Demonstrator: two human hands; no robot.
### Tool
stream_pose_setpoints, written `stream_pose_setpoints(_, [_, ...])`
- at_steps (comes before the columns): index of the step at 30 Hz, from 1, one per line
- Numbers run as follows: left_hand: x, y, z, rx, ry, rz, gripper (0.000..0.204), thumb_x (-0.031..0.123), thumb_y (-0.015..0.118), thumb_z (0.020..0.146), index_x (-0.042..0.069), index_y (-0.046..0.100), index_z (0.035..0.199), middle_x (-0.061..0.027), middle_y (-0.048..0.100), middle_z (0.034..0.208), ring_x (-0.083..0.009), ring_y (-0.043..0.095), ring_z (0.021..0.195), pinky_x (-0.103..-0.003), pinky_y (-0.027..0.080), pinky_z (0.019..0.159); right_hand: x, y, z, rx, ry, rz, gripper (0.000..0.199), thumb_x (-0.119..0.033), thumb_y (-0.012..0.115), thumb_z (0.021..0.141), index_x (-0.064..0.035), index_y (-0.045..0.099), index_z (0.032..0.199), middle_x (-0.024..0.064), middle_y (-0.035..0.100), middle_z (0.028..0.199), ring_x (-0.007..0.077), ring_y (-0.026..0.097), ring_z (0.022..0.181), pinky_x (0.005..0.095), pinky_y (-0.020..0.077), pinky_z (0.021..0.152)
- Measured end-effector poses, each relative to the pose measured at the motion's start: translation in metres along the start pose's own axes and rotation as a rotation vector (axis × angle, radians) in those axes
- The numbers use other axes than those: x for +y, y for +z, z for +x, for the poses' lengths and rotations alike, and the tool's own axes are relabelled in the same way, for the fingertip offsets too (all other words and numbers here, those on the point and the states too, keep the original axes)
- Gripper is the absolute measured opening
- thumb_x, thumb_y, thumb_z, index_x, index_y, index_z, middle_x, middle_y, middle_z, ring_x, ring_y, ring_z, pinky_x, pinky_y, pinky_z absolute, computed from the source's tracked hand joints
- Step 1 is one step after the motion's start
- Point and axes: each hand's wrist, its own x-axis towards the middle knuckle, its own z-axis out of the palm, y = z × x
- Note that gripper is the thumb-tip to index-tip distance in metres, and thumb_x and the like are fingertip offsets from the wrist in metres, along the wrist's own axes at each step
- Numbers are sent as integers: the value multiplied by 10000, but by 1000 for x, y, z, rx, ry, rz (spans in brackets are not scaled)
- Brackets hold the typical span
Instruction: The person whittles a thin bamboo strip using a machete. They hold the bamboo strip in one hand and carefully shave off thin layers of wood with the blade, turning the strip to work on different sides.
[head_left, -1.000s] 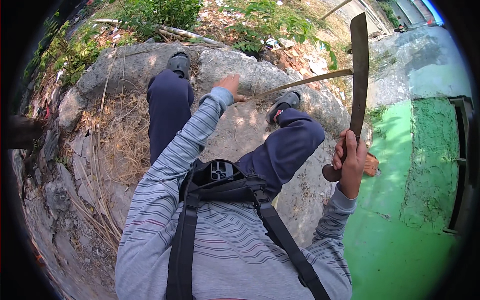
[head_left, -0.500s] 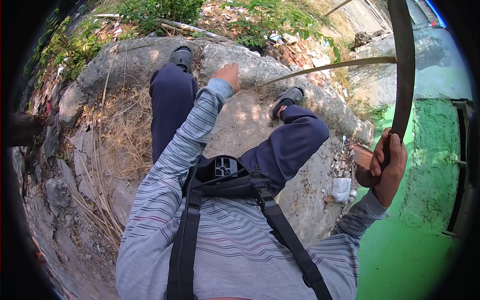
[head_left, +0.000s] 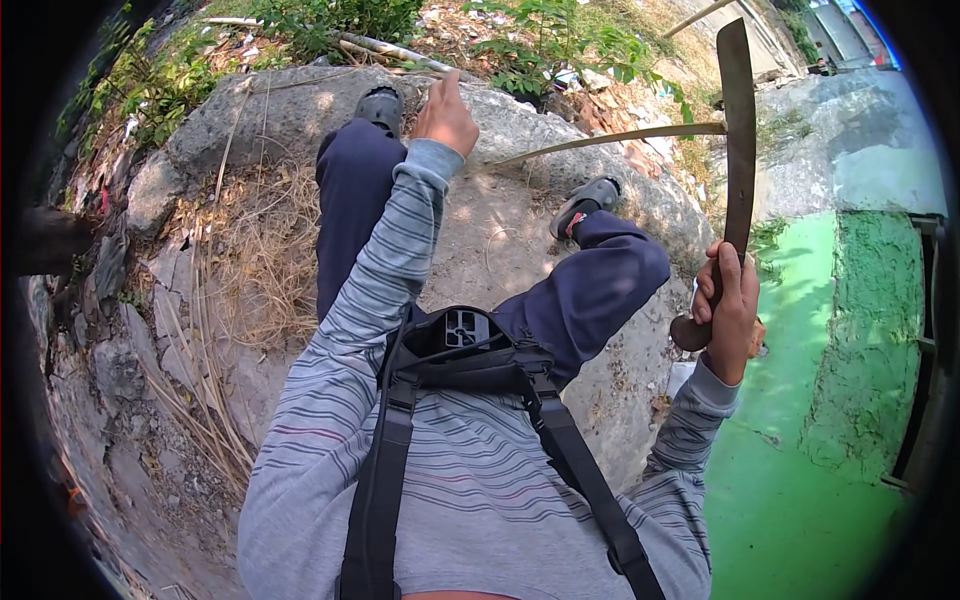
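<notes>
My right hand [head_left: 730, 305] is closed around the dark wooden handle [head_left: 690, 333] of a machete, its long dark blade [head_left: 738, 130] pointing up and away from me. A thin, pale brown strip [head_left: 620, 135], like split bamboo or palm, meets the blade at its upper part. The strip's other end tapers off close to my left wrist, apart from the fingers. My left hand [head_left: 445, 122] is raised over the stone edge near my left shoe, its back toward me. At least one finger is stretched out, and nothing shows in its grip.
A rough stone ledge [head_left: 270, 110] curves in front of my feet. Dry fibres [head_left: 265, 270] and long strips [head_left: 205, 390] lie on the broken ground at left. Green plants [head_left: 545, 55] and litter are beyond the ledge. A green-painted surface [head_left: 790, 480] spreads at right.
My right hand and the machete have moved left, the strip shifting with the blade. My left hand has risen slightly away from me, and its fingers now point upward.
</notes>
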Motion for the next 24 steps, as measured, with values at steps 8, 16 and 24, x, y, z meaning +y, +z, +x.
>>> stream_pose_setpoints(8, [3, 2, 2, 62, 44, -51, 576, 103, 577, 917, 55, 415, 1468, -250, 531, 1373, -459, 559, 1221, -508, 467, 1023, -58, -24, -35, 153, -120, 65, 339, -358, 471, 1093, -22, 521, 1087, 0, 422, 654, 49, 345, 410, 212, 273, 363])
stream_pose_setpoints(16, [-4, -15, 5, 265, 53, -150, 522, 79, 583, 907, 35, 458, 1412, -233, 543, 1313, -414, 599, 1142, -483, 488, 986, -98, -49, -46, 199, -285, 103, 345, -369, 445, 1097, -26, 474, 1124, 9, 418, 644, 60, 333, 364, 215, 293, 331])
stream_pose_setpoints(24, [1, -15, 7, 229, 57, -179, 541, 70, 604, 893, -1, 432, 1401, -266, 490, 1351, -454, 544, 1217, -493, 457, 1036, -41, 12, 11, -61, -40, -133, 284, -299, 547, 1075, -17, 569, 1039, -28, 445, 649, 28, 379, 442, 211, 291, 397])
